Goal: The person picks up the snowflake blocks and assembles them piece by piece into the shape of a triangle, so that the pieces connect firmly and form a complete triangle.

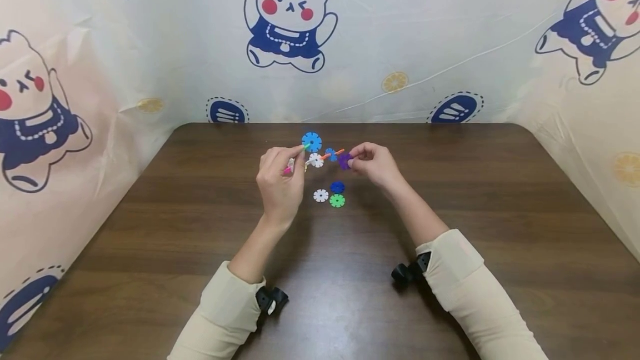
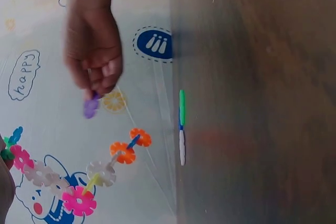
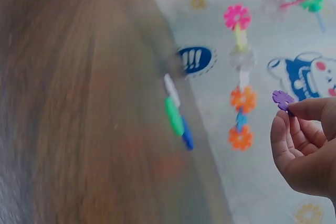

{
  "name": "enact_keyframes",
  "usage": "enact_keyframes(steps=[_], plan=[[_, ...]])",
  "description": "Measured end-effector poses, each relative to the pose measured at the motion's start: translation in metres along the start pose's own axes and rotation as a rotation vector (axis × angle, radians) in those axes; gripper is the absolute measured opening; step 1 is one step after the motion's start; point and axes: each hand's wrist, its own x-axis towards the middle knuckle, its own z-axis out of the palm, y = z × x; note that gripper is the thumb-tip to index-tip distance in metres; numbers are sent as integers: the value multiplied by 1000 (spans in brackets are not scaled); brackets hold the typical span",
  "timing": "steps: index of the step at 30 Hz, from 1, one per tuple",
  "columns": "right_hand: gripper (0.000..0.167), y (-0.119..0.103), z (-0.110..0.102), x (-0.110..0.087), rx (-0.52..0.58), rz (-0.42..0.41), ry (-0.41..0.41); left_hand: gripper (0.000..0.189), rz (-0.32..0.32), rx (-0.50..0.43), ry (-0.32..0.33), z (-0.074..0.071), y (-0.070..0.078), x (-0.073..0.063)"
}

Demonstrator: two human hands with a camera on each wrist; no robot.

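My left hand pinches the green notched plastic disc in a chain of interlocking discs, held above the table. A light blue disc joins at that green one. From there the chain sags through pink, white and yellow discs, among them a pink disc, to an orange disc at its far end. Between thumb and fingertips, my right hand pinches a single purple notched disc. In the head view this purple disc is close beside the orange end of the chain.
Three loose discs lie together on the brown table, nearer me than the hands: a white disc, a dark blue disc and a green disc. A printed cloth hangs behind the table and along its sides.
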Motion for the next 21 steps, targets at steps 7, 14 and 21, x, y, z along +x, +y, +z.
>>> enact_keyframes(steps=[7,14,21], plan=[[15,-21,4,-14,99,-67,23,8,7,-13,-9,2,0,-2],[12,-34,6,-21,223,-153,39,8,8,-24,-12,2,1,-2],[10,-36,5,-22,395,-268,24,8,10,-37,-20,2,2,-3]])
